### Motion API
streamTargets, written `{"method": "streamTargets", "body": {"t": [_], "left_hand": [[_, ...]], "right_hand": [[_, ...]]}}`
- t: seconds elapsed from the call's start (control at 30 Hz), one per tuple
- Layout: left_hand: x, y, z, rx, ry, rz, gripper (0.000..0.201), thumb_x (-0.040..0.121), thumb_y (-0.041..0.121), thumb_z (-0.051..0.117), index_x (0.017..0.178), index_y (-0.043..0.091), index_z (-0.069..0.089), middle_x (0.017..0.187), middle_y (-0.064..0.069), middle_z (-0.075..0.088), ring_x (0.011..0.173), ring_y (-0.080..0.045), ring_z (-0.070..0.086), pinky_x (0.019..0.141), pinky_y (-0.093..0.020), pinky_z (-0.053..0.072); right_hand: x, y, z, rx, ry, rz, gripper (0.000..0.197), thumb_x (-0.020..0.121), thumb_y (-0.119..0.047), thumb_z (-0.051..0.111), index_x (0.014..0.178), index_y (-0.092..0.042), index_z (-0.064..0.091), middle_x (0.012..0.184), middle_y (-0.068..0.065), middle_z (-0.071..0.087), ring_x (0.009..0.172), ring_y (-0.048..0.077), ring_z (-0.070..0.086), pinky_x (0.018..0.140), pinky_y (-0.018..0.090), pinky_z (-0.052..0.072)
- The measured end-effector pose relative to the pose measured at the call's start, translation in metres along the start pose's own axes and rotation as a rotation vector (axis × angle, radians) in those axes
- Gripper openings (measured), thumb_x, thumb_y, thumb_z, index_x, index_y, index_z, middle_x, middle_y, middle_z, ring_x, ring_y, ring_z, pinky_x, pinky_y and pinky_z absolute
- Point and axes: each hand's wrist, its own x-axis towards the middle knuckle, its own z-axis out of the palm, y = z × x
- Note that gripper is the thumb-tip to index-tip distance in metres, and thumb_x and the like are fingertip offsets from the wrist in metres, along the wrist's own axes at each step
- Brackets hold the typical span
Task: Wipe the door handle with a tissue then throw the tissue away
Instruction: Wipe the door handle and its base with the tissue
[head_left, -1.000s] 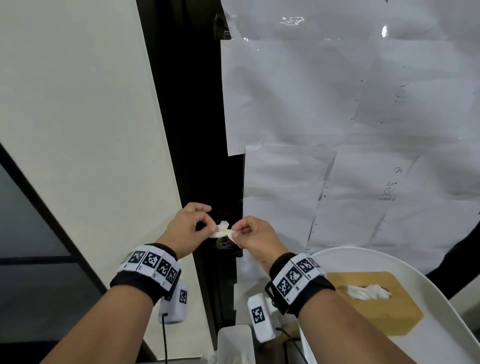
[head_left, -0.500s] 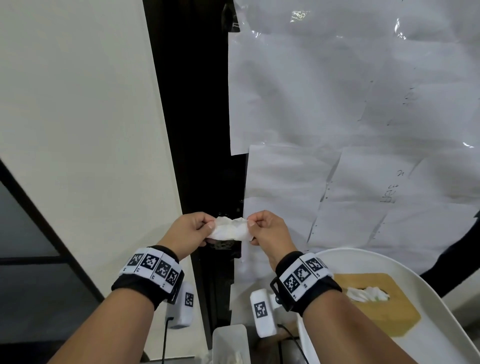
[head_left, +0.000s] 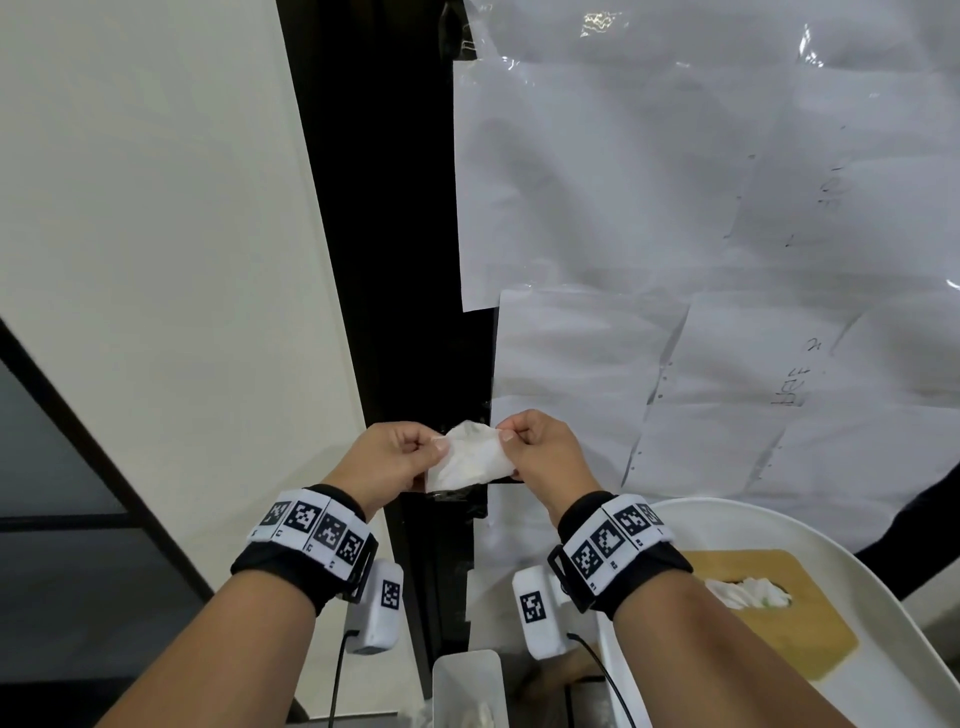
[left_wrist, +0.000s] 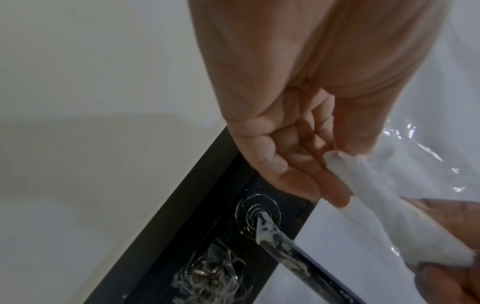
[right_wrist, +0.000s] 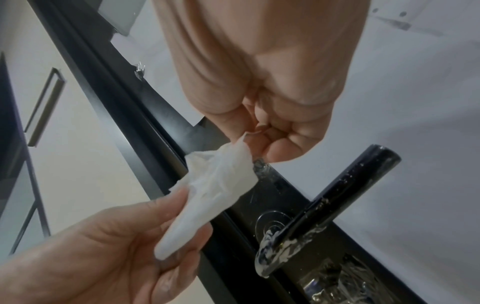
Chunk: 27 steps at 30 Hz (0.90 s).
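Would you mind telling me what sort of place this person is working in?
Probably an indoor doorway in an office or workroom: a black door handle smeared with white, paper sheets taped across the door, and a wooden tissue box on a white table beside it.

Black wristbands (checkered white tags)

Open gap separates the tissue from the door handle.
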Motion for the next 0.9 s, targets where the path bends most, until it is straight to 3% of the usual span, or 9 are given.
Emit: {"method": "streamTargets", "body": {"t": [0.17, 0.23, 0.37, 0.5, 0.67, 0.8, 0.9], "left_hand": [[0.005, -0.005, 0.002, -0.038, 0.029, -0.014, 0.011, 0.091, 0.011, 0.063, 0.087, 0.002, 0.069, 0.072, -0.005, 0.069, 0.065, -0.013, 0.066, 0.058, -0.024, 0.055], [0.004, -0.005, 0.003, -0.044, 0.03, -0.012, 0.009, 0.091, 0.012, 0.063, 0.088, 0.005, 0.069, 0.076, -0.007, 0.07, 0.069, -0.015, 0.067, 0.06, -0.027, 0.056], [0.002, -0.002, 0.004, -0.039, 0.04, -0.004, 0.01, 0.092, 0.014, 0.062, 0.101, 0.01, 0.06, 0.079, -0.014, 0.068, 0.072, -0.018, 0.069, 0.059, -0.029, 0.057], [0.001, 0.0, 0.005, -0.086, 0.064, -0.014, 0.011, 0.094, 0.014, 0.057, 0.105, 0.014, 0.057, 0.089, -0.022, 0.066, 0.077, -0.025, 0.067, 0.06, -0.032, 0.058], [-0.001, 0.003, 0.007, -0.147, 0.074, -0.028, 0.018, 0.096, 0.023, 0.055, 0.111, 0.014, 0.057, 0.095, -0.019, 0.064, 0.071, -0.024, 0.065, 0.065, -0.034, 0.059], [-0.004, 0.003, 0.007, -0.172, 0.03, -0.022, 0.032, 0.089, 0.007, 0.064, 0.119, 0.015, 0.054, 0.1, -0.024, 0.068, 0.088, -0.027, 0.069, 0.076, -0.038, 0.059], [-0.006, 0.005, 0.009, -0.173, 0.023, 0.017, 0.04, 0.086, -0.002, 0.064, 0.121, 0.014, 0.052, 0.097, -0.025, 0.068, 0.089, -0.025, 0.069, 0.075, -0.036, 0.059]], "right_hand": [[0.001, 0.003, -0.001, 0.008, -0.012, 0.031, 0.016, 0.088, -0.012, 0.054, 0.08, -0.024, 0.061, 0.086, 0.004, 0.066, 0.086, 0.025, 0.066, 0.08, 0.045, 0.058], [-0.001, 0.002, -0.001, 0.023, -0.029, 0.033, 0.015, 0.087, -0.01, 0.052, 0.083, -0.024, 0.059, 0.082, 0.004, 0.061, 0.078, 0.024, 0.064, 0.08, 0.046, 0.058], [-0.005, -0.003, -0.004, 0.048, -0.074, 0.029, 0.028, 0.085, 0.001, 0.045, 0.078, -0.02, 0.062, 0.081, 0.004, 0.058, 0.076, 0.021, 0.059, 0.074, 0.043, 0.057], [-0.008, -0.007, -0.007, 0.045, -0.121, 0.05, 0.028, 0.085, 0.004, 0.049, 0.094, -0.015, 0.067, 0.084, -0.004, 0.06, 0.077, 0.012, 0.058, 0.069, 0.024, 0.051], [-0.008, -0.006, -0.01, 0.063, -0.097, 0.003, 0.025, 0.087, 0.003, 0.051, 0.101, -0.014, 0.062, 0.09, -0.001, 0.058, 0.078, 0.013, 0.06, 0.071, 0.026, 0.056], [-0.006, -0.005, -0.013, 0.08, -0.063, -0.01, 0.022, 0.088, -0.002, 0.054, 0.096, -0.021, 0.062, 0.091, 0.004, 0.055, 0.081, 0.017, 0.061, 0.07, 0.029, 0.058], [-0.006, -0.002, -0.016, 0.016, -0.071, -0.001, 0.02, 0.088, -0.004, 0.054, 0.095, -0.02, 0.063, 0.088, -0.001, 0.056, 0.079, 0.015, 0.059, 0.076, 0.033, 0.058]]}}
